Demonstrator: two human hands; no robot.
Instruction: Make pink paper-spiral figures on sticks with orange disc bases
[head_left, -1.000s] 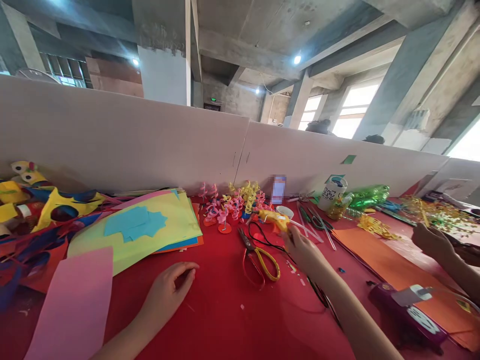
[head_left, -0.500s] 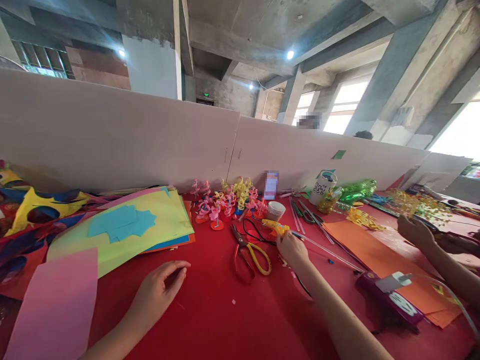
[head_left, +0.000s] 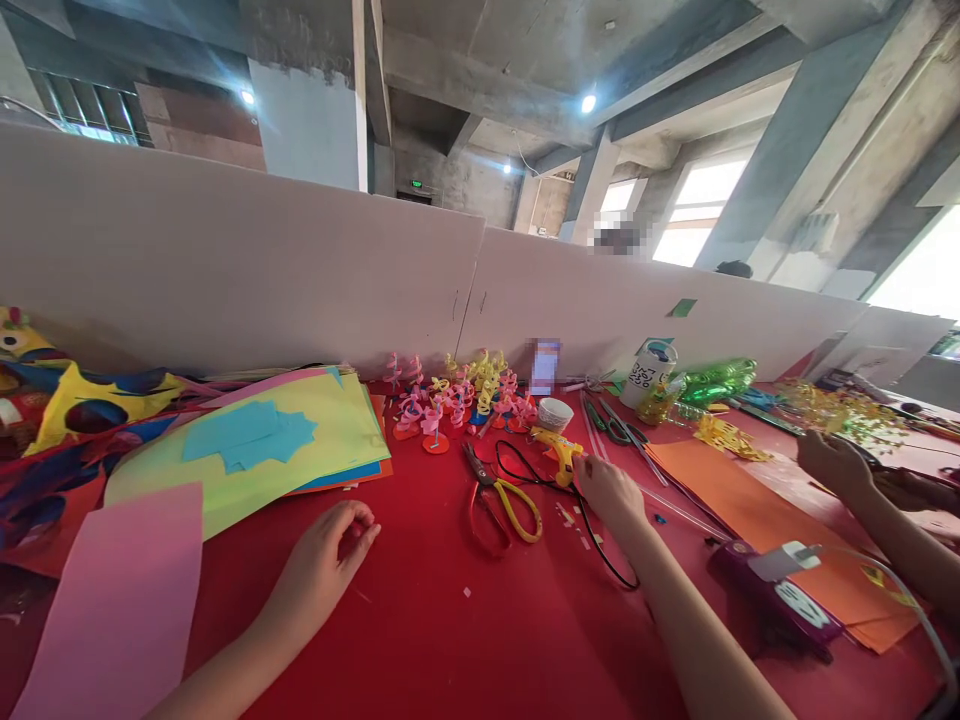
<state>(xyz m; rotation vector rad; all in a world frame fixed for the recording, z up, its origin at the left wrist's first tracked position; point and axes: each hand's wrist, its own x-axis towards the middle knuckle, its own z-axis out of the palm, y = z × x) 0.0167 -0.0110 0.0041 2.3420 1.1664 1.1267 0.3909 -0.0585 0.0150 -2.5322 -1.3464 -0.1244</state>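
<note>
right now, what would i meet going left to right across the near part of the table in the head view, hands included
Pink sheet → left hand → pliers → glue gun → right hand → purple box.

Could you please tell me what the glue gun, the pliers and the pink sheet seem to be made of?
Glue gun: probably hard plastic, judging by its bright yellow, molded-looking body.
Pliers: the dark gray head looks like metal; the smooth red and yellow handles suggest a plastic or rubber coating.
Pink sheet: matte and even-colored, probably paper, though thin foam is possible.
</note>
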